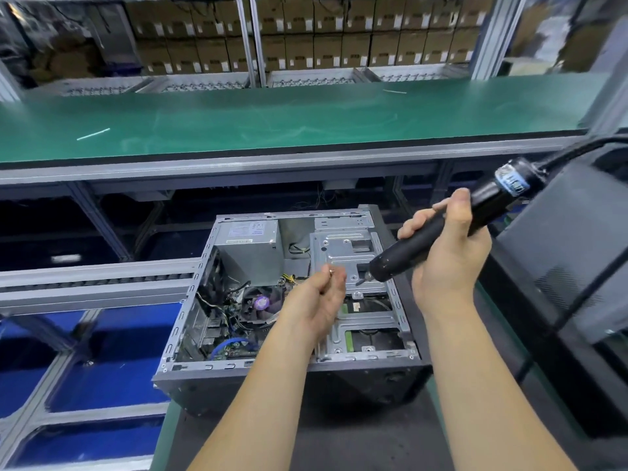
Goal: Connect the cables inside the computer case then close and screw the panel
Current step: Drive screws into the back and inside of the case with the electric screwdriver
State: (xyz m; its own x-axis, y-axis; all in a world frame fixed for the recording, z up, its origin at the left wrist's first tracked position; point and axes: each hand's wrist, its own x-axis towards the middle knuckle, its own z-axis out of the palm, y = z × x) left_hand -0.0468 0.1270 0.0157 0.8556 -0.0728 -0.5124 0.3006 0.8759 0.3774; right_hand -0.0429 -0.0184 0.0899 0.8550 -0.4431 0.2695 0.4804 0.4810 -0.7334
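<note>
Above the open computer case (289, 300), the right hand (448, 246) wraps its grip around the black barrel of an electric screwdriver (438, 232), fingers and thumb clamped on the body, with the bit (361, 279) pointing down and left toward the grey drive bracket (350, 260). The left hand (319, 297) hovers just beside the bit, its fingertips pinched together on a small screw (332, 271), palm turned upward. The case lies on its side on the worktop (176, 433), side panel off, so that the power supply (249, 246) at the far left, the fan (260, 302) and the loose cables (217, 307) near the left wall are exposed. A dark panel-like piece (571, 253) stands at the right, probably the cover. The tool's cord (577, 149) leads away to the far right.

The step in hand appears to be seating the screw on the bit or in a bracket hole. To do it well, bring the screw head squarely onto the bit tip, hold the tool in line with the hole, and start only when the thread sits straight. A tilted start risks cross-threading or dropping the screw among the board and cables. The panel is not yet on.
</note>
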